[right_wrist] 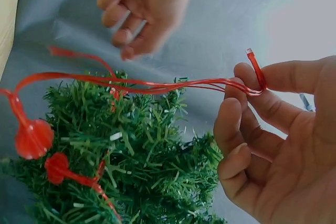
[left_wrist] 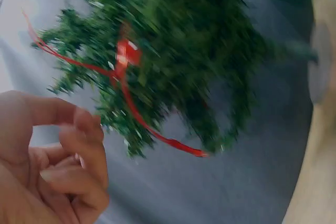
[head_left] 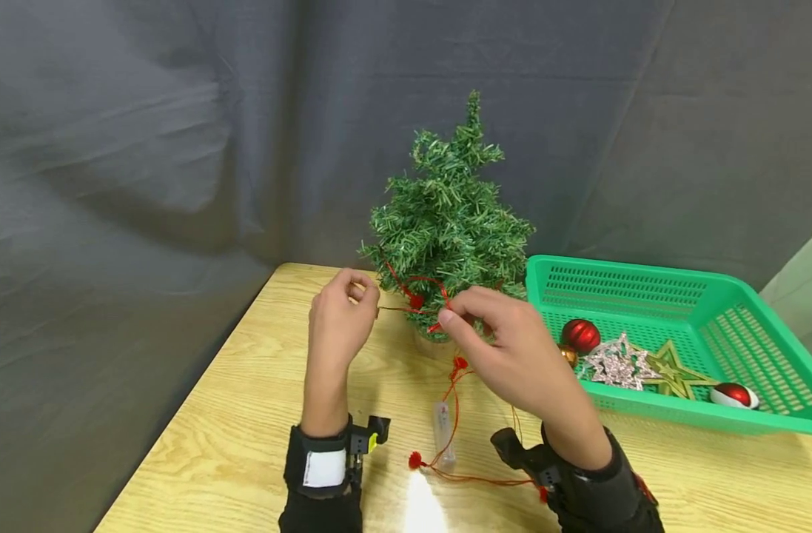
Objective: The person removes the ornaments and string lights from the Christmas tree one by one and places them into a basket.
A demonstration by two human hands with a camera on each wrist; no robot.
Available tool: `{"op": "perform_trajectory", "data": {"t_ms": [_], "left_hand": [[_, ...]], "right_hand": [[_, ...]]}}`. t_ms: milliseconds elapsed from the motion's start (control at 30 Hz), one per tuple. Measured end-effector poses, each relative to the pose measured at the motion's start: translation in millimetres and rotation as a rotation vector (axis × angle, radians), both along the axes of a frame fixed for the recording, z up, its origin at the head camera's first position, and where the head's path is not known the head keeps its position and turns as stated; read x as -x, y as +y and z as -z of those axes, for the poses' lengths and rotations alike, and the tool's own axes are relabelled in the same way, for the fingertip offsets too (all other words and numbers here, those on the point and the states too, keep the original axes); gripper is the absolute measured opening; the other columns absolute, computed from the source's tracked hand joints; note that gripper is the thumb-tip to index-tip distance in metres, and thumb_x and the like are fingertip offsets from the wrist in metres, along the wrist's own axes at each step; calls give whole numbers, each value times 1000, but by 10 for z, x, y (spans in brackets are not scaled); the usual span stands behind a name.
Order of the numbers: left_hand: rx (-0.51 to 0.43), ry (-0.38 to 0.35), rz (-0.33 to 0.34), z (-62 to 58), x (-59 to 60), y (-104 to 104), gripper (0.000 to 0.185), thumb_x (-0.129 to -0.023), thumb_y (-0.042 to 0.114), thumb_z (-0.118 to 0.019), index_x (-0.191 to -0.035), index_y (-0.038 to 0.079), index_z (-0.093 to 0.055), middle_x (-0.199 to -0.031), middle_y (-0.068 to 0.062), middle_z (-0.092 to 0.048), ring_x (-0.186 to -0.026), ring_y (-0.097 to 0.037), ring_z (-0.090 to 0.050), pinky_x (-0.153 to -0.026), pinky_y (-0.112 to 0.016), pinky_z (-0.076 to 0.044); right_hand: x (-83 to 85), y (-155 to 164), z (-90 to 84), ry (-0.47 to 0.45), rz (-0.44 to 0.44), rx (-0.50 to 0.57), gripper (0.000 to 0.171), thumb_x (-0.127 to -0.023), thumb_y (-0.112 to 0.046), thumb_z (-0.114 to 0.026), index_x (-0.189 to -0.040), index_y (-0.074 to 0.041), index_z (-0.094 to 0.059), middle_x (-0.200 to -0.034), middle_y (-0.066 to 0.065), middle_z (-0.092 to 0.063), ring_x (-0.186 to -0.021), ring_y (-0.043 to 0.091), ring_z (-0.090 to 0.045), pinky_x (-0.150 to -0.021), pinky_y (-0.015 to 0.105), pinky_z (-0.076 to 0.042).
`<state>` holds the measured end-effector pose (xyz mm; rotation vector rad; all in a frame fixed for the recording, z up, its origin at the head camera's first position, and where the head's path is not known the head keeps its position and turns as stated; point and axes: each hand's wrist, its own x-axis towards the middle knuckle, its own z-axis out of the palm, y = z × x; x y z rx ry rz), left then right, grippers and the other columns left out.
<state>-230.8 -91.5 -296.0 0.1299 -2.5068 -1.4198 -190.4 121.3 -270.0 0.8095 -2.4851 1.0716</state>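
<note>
A small green artificial Christmas tree (head_left: 455, 215) stands in front of both hands. My right hand (head_left: 512, 344) pinches the red wire of a string of lights (right_wrist: 173, 84) between thumb and fingertips, close before the lower branches; a short end with a clear tip pokes up past the fingers. Left of the tree my left hand (head_left: 344, 314) hovers with loosely bent fingers; in both wrist views nothing shows between them. Some red wire with a red pompom (head_left: 416, 302) lies against the branches. More wire runs down to the table, by a clear plastic case (head_left: 444, 433).
At the right sits a green plastic basket (head_left: 625, 268) holding a red ball (head_left: 581, 336), a silver snowflake (head_left: 620, 363), a green star (head_left: 675, 370) and a red-and-white ball (head_left: 734, 395). Loose wire with a red pompom (head_left: 415, 460) lies on the wooden table (head_left: 226, 414). Grey cloth hangs behind.
</note>
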Motion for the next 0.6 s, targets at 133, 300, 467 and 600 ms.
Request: {"op": "perform_trajectory", "data": {"t_ms": [133, 300, 467, 600], "left_hand": [[-301, -21, 202, -43, -47, 56, 41, -102, 39, -55, -92, 4, -72, -65, 0, -65, -44, -14, -51, -44, -24, -35], [-649, -51, 454, -56, -53, 150, 44, -103, 36, -55, -99, -5, -70, -63, 5, -66, -44, -8, -53, -41, -20, -28], [-975, -41, 449, -41, -8, 184, 8, -98, 7, -59, -94, 7, -66, -69, 2, -63, -51, -7, -55, -42, -15, -34], [-1110, -45, 379, -41, 34, 126, 13, -97, 2, -55, -91, 10, -64, -70, 2, -60, -54, -6, -53, -43, -14, -35]], "right_hand": [[-23, -47, 4, 7, -15, -7, 17, -102, -25, -57, -89, -29, -69, -88, -14, -63, -69, 6, -49, -63, 26, -42], [-91, -90, 37, 69, -63, -29, 15, -100, -22, -59, -90, -26, -69, -89, -15, -64, -71, 2, -51, -62, 24, -43], [-162, -108, 62, 131, -85, -75, 13, -99, -23, -62, -90, -27, -69, -88, -18, -62, -78, -3, -53, -66, 22, -47], [-202, -96, 67, 142, -83, -110, 12, -99, -24, -62, -90, -28, -69, -86, -20, -60, -79, -4, -55, -68, 23, -49]]}}
